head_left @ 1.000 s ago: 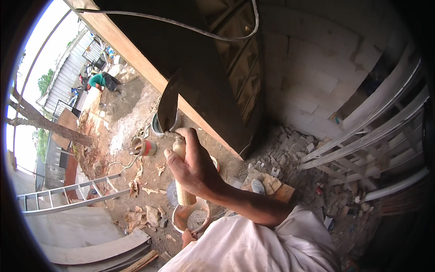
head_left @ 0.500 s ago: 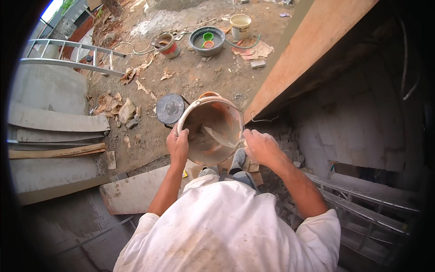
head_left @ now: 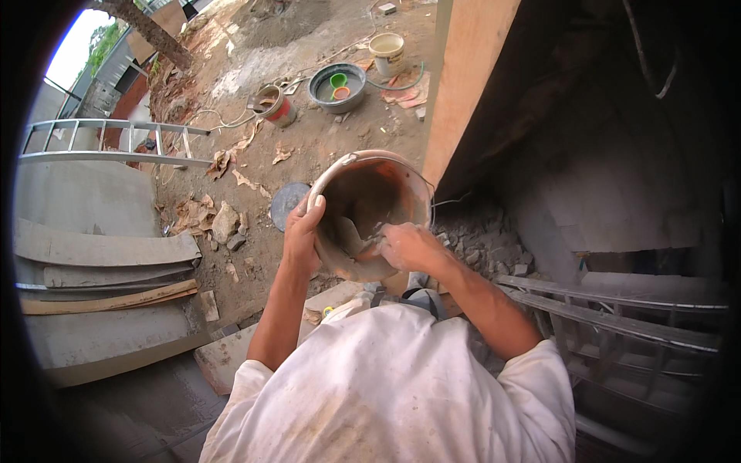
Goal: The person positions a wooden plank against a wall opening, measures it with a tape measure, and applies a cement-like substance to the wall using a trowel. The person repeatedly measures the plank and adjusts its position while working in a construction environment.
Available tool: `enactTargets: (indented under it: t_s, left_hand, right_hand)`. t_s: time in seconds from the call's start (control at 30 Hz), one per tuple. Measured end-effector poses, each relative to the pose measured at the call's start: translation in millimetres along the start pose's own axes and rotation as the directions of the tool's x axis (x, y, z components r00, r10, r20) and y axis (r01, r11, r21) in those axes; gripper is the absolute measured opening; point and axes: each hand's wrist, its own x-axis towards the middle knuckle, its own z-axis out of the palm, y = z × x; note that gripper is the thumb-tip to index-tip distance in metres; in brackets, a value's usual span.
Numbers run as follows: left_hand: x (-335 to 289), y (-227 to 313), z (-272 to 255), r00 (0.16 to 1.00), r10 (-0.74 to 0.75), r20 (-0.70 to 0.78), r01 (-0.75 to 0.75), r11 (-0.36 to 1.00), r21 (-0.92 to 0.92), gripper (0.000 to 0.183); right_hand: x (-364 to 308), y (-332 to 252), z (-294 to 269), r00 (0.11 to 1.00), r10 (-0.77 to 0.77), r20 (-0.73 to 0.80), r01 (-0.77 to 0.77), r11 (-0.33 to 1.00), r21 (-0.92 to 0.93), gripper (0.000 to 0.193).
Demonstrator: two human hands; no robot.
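A mortar-smeared bucket [head_left: 407, 202] is tilted in front of me, its mouth facing me. My left hand [head_left: 302, 231] is closed on its left rim, thumb over the edge. My right hand [head_left: 411, 247] reaches across the lower right of the mouth, fingers closed round the handle of a trowel, which they mostly hide. The trowel's pale blade [head_left: 347, 233] lies inside the bucket, close to the lower left wall. Grey-brown residue coats the inside. My shoes show partly below the bucket.
Beyond stand a grey basin [head_left: 337, 99] with green and orange scoops, a red-banded bucket [head_left: 272, 106] and a cream bucket [head_left: 387, 52]. A dark round lid [head_left: 289, 206] is partly behind my bucket. Ladders [head_left: 116, 141] lie left and right; a wooden beam [head_left: 472, 73] slants on the right.
My right hand has moved from the bucket's right rim leftward into its mouth, bringing the trowel blade down and left. The bucket is tipped differently, and the whole view has shifted.
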Motion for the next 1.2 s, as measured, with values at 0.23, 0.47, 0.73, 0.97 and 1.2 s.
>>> enactTargets:
  t_s: [0.23, 0.47, 0.73, 0.97, 1.2]
  left_hand:
    - [14, -4, 11, 0.999, 0.005, -0.033, -0.004, 1.000, 0.028, 0.041]
    - [40, -7, 5, 0.998, -0.029, 0.061, 0.032, 0.999, -0.043, 0.043]
    - [63, -55, -121, 0.920, -0.311, -0.238, 0.306, 0.950, -0.062, 0.045]
    - [30, -90, -241, 0.799, -0.329, -0.503, 0.347, 0.936, -0.060, 0.045]
    - [-16, -93, -304, 0.727, -0.328, -0.604, 0.295, 0.943, -0.157, 0.054]
  right_hand:
    - [-37, 43, 2, 0.964, 0.018, 0.264, -0.228, 0.559, 0.797, 0.033]
    - [-89, 57, 8, 0.974, -0.032, -0.226, 0.228, 0.083, 0.970, 0.028]
    - [-43, 89, 53, 0.615, 0.502, -0.608, 0.559, 0.267, 0.785, 0.033]
    - [37, 98, 75, 0.199, 0.602, -0.774, 0.336, 0.700, 0.631, 0.036]
    - [38, 41, 35, 0.203, 0.598, -0.775, 0.276, 0.725, 0.632, 0.051]
